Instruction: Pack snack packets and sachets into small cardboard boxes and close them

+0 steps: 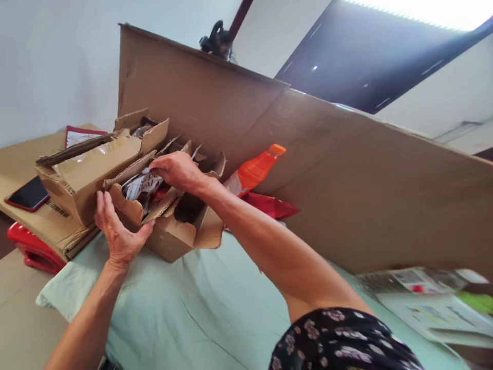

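The left hand (119, 236) is spread wide at the near left end of a divided cardboard box (165, 241), thumb against the box's near side and fingers raised by its left corner. Its grip is open rather than closed around anything. The right hand (179, 169) reaches over the box from the right, its fingers bent down at a crumpled white packet (140, 185) with brown lettering. The fingertips are at the packet's far edge, but whether they pinch it cannot be told. The packet sits in the left compartment of the box, and something red shows beside it. Cardboard dividers stand up to the right of the packet, and the compartment on the near right looks dark inside.

The box rests on a pale green cloth (173, 308). Just left of it, a second cardboard box (96, 164) sits on a tan table (19, 162), with a phone (29, 195) to its left and a red-edged booklet (79, 136) on its far side. A red stool (36, 246) stands below the table. Right of the divided box, an orange bottle (256, 169) leans above a red packet (271, 205). A tall cardboard panel (370, 190) runs along the far side; blurred papers (442, 311) lie at the near right.
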The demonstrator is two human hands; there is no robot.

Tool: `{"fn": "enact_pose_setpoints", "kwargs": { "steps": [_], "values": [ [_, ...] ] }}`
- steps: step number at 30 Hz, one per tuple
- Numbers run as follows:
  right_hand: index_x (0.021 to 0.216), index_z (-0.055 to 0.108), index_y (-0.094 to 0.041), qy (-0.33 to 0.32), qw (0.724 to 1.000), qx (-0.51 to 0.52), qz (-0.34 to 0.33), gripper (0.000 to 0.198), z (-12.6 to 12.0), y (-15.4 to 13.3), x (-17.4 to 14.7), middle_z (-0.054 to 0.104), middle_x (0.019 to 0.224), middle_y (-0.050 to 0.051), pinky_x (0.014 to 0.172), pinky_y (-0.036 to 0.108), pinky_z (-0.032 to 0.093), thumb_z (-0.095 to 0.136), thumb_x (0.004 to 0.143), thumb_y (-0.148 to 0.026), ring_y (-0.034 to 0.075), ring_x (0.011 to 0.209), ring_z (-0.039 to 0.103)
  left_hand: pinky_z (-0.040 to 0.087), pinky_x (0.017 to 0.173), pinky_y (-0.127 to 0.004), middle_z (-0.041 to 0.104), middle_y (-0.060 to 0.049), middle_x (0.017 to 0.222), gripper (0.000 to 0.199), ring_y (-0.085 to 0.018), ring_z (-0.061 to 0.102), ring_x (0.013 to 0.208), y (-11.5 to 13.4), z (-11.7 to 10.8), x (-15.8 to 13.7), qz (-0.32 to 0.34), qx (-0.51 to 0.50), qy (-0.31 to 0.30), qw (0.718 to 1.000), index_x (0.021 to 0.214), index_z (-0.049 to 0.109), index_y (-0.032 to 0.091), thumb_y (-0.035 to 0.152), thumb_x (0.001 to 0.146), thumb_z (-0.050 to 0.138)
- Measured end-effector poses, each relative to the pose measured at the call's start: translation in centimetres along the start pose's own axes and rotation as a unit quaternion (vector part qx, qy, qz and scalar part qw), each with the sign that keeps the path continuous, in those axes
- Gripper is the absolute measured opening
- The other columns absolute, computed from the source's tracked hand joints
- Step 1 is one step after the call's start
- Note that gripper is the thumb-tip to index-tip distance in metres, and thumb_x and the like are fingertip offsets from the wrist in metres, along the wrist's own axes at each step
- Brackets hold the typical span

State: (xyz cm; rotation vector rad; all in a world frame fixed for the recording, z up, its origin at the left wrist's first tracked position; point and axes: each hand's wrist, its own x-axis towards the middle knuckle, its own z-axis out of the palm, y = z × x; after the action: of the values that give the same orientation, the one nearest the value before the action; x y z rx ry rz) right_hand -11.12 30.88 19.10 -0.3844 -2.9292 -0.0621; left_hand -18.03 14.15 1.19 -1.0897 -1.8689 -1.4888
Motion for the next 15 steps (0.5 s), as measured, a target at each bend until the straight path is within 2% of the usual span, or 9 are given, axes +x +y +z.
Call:
{"fn": "enact_pose_setpoints", "kwargs": {
  "steps": [4, 8, 10, 13, 15],
  "values": [
    [0.093, 0.079, -0.019, 0.163, 0.984, 0.064, 0.015, 0.024, -3.6, 1.5, -3.7, 0.076, 0.088, 0.002, 0.076, 0.028, 0.046, 0.055, 0.096, -0.018, 0.017, 0.082, 0.068, 0.024, 0.125, -0.063, 0.035, -0.031, 0.163, 0.118, -0.045, 0.034, 0.154, -0.4, 0.2, 0.3, 0.015, -0.009, 0.01, 1.0, 0.162, 0.024, 0.012, 0.072, 0.076, 0.078],
    [0.08, 0.073, -0.022, 0.339, 0.931, 0.106, 0.083, 0.02, -7.8, 3.0, -11.2, 0.07, 0.075, 0.001, 0.067, 0.032, 0.05, 0.061, 0.094, -0.03, 0.018, 0.07, 0.061, 0.021, 0.127, -0.064, 0.029, -0.029, 0.165, 0.122, -0.047, 0.025, 0.157, -0.8, 0.5, 0.8, -0.006, -0.052, -0.002, 0.999, 0.162, 0.025, 0.01, 0.069, 0.071, 0.083],
    [0.076, 0.072, -0.026, 0.402, 0.899, 0.122, 0.12, 0.017, -9.4, 3.6, -15.8, 0.07, 0.075, 0.001, 0.065, 0.034, 0.052, 0.066, 0.091, -0.033, 0.02, 0.067, 0.062, 0.021, 0.128, -0.064, 0.03, -0.027, 0.165, 0.118, -0.046, 0.025, 0.157, -0.9, 0.6, 1.0, -0.01, -0.069, -0.006, 0.998, 0.162, 0.024, 0.009, 0.064, 0.075, 0.082],
    [0.079, 0.075, -0.029, 0.432, 0.872, 0.111, 0.201, 0.011, -10.5, 4.8, -22.7, 0.072, 0.076, 0.001, 0.067, 0.04, 0.056, 0.071, 0.086, -0.036, 0.023, 0.068, 0.066, 0.019, 0.13, -0.065, 0.031, -0.025, 0.165, 0.114, -0.046, 0.028, 0.155, -0.9, 0.6, 1.2, -0.016, -0.084, -0.012, 0.996, 0.162, 0.023, 0.007, 0.057, 0.078, 0.082],
    [0.084, 0.077, -0.03, 0.381, 0.882, 0.084, 0.265, 0.01, -9.9, 6.2, -26.9, 0.072, 0.076, 0.001, 0.072, 0.045, 0.058, 0.071, 0.086, -0.039, 0.025, 0.074, 0.069, 0.017, 0.131, -0.063, 0.031, -0.025, 0.165, 0.116, -0.046, 0.028, 0.155, -0.7, 0.5, 1.3, -0.02, -0.088, -0.013, 0.996, 0.162, 0.023, 0.006, 0.055, 0.076, 0.084]
  ]
}}
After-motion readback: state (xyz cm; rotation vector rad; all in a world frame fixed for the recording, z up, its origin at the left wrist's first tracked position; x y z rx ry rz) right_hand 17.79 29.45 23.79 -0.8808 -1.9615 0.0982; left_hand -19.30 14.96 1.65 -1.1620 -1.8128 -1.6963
